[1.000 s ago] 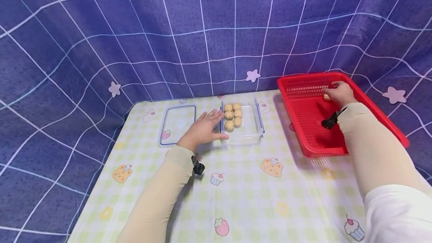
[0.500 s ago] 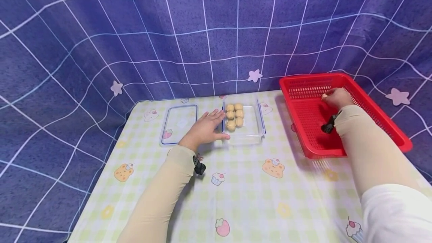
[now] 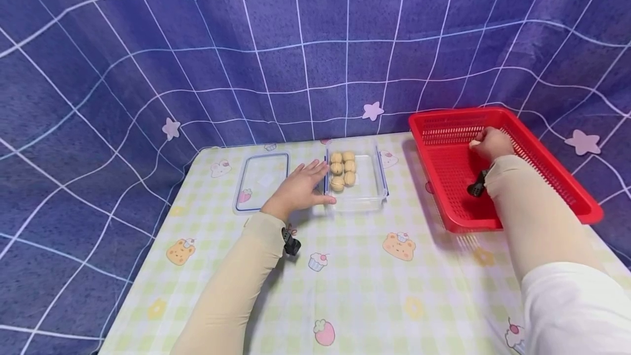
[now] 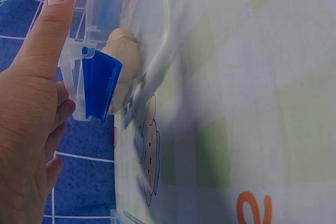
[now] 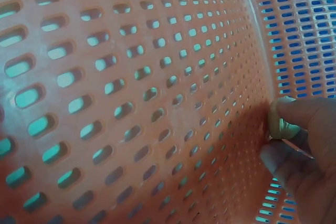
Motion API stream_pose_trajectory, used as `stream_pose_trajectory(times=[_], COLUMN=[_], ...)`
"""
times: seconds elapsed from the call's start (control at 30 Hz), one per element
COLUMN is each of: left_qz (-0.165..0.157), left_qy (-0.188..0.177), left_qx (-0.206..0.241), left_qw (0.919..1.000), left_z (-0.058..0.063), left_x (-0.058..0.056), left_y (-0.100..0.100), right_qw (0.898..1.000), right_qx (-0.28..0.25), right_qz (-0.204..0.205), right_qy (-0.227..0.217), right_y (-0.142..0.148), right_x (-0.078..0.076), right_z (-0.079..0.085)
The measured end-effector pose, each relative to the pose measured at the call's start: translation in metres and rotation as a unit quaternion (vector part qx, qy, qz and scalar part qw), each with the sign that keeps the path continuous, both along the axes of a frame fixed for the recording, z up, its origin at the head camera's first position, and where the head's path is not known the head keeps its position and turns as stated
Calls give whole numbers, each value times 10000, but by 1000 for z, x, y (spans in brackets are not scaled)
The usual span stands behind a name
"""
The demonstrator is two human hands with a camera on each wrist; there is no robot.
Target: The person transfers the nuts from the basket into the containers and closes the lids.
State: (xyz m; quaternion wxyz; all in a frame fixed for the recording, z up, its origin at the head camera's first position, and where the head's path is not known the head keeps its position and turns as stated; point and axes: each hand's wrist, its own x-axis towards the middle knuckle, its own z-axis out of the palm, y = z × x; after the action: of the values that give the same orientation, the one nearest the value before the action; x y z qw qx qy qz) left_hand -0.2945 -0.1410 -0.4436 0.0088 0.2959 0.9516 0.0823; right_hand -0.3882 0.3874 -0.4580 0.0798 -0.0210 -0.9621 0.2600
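My right hand (image 3: 497, 144) is down inside the red basket (image 3: 451, 179) and pinches a walnut (image 5: 283, 120) between thumb and fingers, close to the perforated basket floor in the right wrist view. My left hand (image 3: 298, 188) lies with straight, spread fingers at the left side of a clear plastic container (image 3: 367, 177). In the left wrist view its thumb (image 4: 44, 40) runs along the container's edge, beside a blue latch (image 4: 100, 85). Several walnuts (image 3: 343, 169) sit in two columns in the container's left half.
A clear lid (image 3: 263, 182) with a blue seal lies flat on the table, left of the container. A checked cloth (image 3: 365, 289) with printed figures covers the table. Behind it hangs a dark blue curtain (image 3: 320, 70) with a line grid.
My right hand has picked at the walnut in the basket and now holds it, having shifted slightly left and its fingers drawn in. My left hand keeps its place.
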Motion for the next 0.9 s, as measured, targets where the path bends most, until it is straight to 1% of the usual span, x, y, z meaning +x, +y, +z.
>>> stream_pose_trajectory(times=[0.23,0.43,0.57,0.77,0.9], left_qz=[-4,-17,-28,-9,-72], left_qy=[40,-14,-5,57,75], left_qx=[-59,-20,-55,-39,-74], left_qw=[10000,10000,10000,10000,9999], left_z=[0,0,0,0,-1], left_x=[0,0,-1,-1,-3], left_y=[0,1,1,-1,1], right_qw=[10000,9999,9995,9989,9981], right_qx=[56,-128,-264,-463,-604], right_qz=[0,-65,-143,-8,-36], right_qy=[-17,-69,-42,31,64], right_y=[1,1,-3,-14,-19], right_x=[0,-1,1,0,2], right_z=[3,7,15,26,30])
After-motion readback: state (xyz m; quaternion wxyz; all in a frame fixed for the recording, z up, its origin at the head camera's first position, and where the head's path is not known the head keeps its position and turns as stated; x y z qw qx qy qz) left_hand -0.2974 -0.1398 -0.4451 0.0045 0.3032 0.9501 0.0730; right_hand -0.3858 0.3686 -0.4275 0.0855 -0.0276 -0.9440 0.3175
